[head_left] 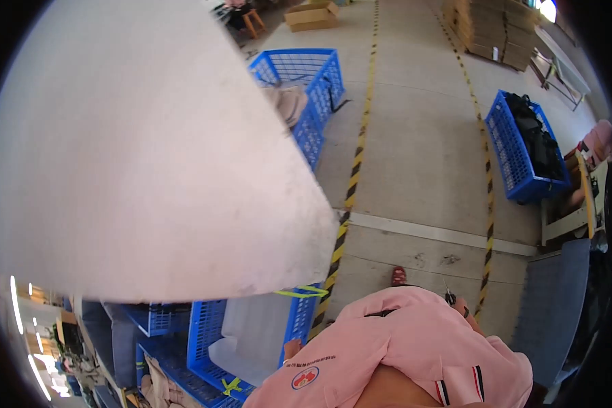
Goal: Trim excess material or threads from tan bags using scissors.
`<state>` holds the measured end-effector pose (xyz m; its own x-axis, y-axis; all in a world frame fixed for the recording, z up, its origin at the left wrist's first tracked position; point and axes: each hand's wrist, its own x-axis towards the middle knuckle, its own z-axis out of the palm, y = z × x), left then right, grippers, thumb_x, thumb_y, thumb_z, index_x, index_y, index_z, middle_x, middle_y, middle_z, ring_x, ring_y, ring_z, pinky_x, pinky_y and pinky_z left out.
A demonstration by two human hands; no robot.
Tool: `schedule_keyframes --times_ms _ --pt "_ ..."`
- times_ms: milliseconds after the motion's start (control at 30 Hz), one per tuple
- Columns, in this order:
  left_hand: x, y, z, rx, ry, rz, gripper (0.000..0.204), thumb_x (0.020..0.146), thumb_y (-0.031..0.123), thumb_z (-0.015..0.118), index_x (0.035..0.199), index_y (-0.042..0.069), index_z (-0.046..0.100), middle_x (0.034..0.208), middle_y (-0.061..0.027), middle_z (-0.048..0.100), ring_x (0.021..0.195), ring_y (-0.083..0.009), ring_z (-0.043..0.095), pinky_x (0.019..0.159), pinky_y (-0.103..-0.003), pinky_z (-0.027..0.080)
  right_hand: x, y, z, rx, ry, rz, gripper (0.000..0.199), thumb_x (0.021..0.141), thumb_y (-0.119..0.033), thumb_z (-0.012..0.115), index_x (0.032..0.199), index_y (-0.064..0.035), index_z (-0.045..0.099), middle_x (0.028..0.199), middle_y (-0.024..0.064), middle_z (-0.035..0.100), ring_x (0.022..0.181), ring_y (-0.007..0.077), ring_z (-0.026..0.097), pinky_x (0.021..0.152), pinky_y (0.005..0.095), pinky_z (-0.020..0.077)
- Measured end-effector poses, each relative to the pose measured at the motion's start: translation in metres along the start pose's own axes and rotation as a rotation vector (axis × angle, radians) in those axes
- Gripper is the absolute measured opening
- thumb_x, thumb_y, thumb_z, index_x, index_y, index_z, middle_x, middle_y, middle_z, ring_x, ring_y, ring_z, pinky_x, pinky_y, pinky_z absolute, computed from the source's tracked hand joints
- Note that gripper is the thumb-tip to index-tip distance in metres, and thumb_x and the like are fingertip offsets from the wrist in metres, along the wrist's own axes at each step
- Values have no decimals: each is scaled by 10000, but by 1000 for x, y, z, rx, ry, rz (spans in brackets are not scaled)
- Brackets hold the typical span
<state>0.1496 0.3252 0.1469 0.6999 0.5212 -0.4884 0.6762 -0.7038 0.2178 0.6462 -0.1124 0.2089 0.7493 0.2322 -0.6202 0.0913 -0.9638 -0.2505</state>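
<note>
Beside the right rim of a blue plastic crate (299,319) my left hand (292,349) shows only in small part, past the pink sleeve. Its fingers cannot be made out, nor whether it touches the crate. A translucent white sheet (251,340) lines that crate. In front of my body on the right, my right hand (461,307) is closed around a small dark-handled tool (450,296) with a thin pointed tip, partly hidden by the fingers. A large white, smooth surface (163,163) fills the upper left, very close; what holds it is hidden.
Yellow-black floor tape (360,143) edges the walkway. Ahead stands a blue crate (319,75) with beige cloth; at right another blue crate (523,143) holds black items. A grey-blue panel (551,306) rises at near right, a seated person (597,141) beyond. Stacked cardboard (493,30) stands far off.
</note>
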Motion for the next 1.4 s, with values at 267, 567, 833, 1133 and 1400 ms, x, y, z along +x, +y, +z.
schedule_keyframes --times_ms 267,567,833,1133,1400 --pt "200 148 -73 -845 -177 -73 269 913 293 600 1003 54 682 904 -72 672 803 -177 653 662 -351 541 110 -6 -150 112 184 43 222 787 -45 641 974 15 539 921 252 628 944 452 611 765 520 472" --pt "386 211 -157 -1087 -107 -594 304 879 293 606 986 34 725 776 -54 694 694 -183 663 592 -321 538 275 -134 -179 74 33 -128 315 763 -155 672 998 -15 516 918 272 629 916 479 600 755 544 461" --pt "576 198 -227 -264 -187 98 278 880 275 602 958 41 729 771 -52 687 660 -196 651 568 -330 534 436 -283 -308 71 120 -132 288 822 -215 707 960 -12 556 917 240 653 887 445 633 739 521 475" --pt "862 229 -385 -1309 -10 -669 268 902 278 631 1059 65 672 873 -40 647 722 -156 604 583 -308 501 602 -364 -466 -27 133 -72 264 817 -177 711 935 -13 542 864 227 640 848 436 632 727 494 484" --pt "1051 354 -498 -1402 55 -836 285 891 228 665 1109 43 676 870 -49 658 748 -153 625 594 -293 512 843 -499 -668 -151 204 -267 243 770 -108 668 970 -31 555 854 210 655 843 424 642 735 475 496"
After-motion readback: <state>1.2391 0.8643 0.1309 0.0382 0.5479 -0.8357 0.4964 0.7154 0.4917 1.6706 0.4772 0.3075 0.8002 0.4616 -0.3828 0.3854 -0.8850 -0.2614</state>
